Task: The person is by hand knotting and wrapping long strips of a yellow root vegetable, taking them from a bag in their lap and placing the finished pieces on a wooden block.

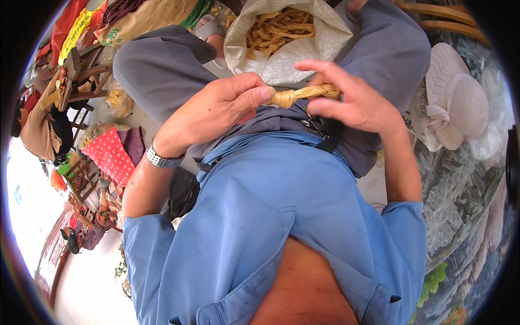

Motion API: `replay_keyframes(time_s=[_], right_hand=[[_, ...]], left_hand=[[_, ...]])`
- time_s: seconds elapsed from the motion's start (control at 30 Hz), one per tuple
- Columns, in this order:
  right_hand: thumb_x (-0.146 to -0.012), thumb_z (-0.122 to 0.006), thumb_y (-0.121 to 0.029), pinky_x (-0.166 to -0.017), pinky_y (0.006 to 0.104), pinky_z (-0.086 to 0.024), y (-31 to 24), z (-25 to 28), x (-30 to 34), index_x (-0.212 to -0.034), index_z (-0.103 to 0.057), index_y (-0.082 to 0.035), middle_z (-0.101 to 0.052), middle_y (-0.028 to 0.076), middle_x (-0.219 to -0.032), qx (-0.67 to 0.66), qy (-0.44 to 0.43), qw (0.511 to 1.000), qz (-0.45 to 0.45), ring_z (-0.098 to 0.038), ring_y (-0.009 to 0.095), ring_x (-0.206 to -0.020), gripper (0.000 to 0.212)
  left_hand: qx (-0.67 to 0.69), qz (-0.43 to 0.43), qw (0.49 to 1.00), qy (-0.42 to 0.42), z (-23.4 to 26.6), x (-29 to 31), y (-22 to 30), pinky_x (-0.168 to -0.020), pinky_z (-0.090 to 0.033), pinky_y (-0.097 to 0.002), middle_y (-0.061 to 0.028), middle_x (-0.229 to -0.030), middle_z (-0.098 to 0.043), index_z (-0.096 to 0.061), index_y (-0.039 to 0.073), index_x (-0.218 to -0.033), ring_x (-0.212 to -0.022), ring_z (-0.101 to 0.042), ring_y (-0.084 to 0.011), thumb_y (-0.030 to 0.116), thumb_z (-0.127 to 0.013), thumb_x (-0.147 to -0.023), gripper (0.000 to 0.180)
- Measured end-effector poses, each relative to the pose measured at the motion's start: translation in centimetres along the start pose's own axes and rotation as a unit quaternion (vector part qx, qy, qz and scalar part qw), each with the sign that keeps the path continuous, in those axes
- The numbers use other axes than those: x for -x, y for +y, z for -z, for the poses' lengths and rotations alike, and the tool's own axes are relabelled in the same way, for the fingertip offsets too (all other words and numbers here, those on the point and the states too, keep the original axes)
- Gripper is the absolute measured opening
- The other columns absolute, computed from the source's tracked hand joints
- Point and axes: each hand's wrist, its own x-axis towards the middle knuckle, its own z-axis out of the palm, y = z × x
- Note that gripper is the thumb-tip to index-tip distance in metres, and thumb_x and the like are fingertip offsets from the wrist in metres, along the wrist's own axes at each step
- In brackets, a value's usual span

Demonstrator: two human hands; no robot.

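A short twisted bundle of pale yellow strips (295, 97) lies level above my lap. My left hand (227, 100) pinches its left end between thumb and fingers, where the strips are wrapped into a thick knot. Around the bundle's right end, my right hand (352, 100) has its thumb and index finger spread apart; some of its fingers are slightly smeared. Just beyond both hands stands an open white woven sack (238, 46), its rim folded outward. Inside the sack is a heap of similar brownish-yellow strips (281, 30).
My knees flank the sack. To the right, a pale brimmed hat (466, 103) lies near clear plastic sheeting (455, 200). Wooden chairs or racks (81, 81) hold cloths on the left, with a red patterned cloth (111, 157) nearer me. Curved wooden bars (444, 24) show at far right.
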Motion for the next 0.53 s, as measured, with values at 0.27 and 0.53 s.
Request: replay_keyframes(time_s=[0.27, 0.53], right_hand=[[-0.093, -0.063, -0.035, -0.082, 0.0486, -0.047, -2.9, -3.7, -1.1, -0.101, -0.054, -0.004, -0.064, 0.014, -0.097, 0.286, -0.016, 0.957, 0.041, -0.062, 0.035, -0.09, 0.034], [-0.091, -0.058, -0.063, -0.084, 0.0449, -0.052, -2.8, -3.0, -0.1, -0.126, -0.054, -0.007, -0.064, 0.017, -0.103, 0.086, -0.135, 0.987, -0.001, -0.065, 0.037, -0.097, 0.066]], left_hand=[[-0.064, -0.058, 0.996, 0.023, -2.2, -1.1, -1.2, -0.063, -0.042, -0.0226, 0.0034, -0.08, -0.053, -0.06, 0.003, -0.107, -0.072, -0.047, -0.0048, 0.032, -0.057, -0.105, 0.029], [-0.05, -0.049, 0.997, 0.027, -2.5, -1.0, 0.5, -0.066, -0.045, -0.0228, 0.0016, -0.08, -0.057, -0.06, 0.006, -0.109, -0.073, -0.049, -0.0043, 0.03, -0.058, -0.104, 0.024]])
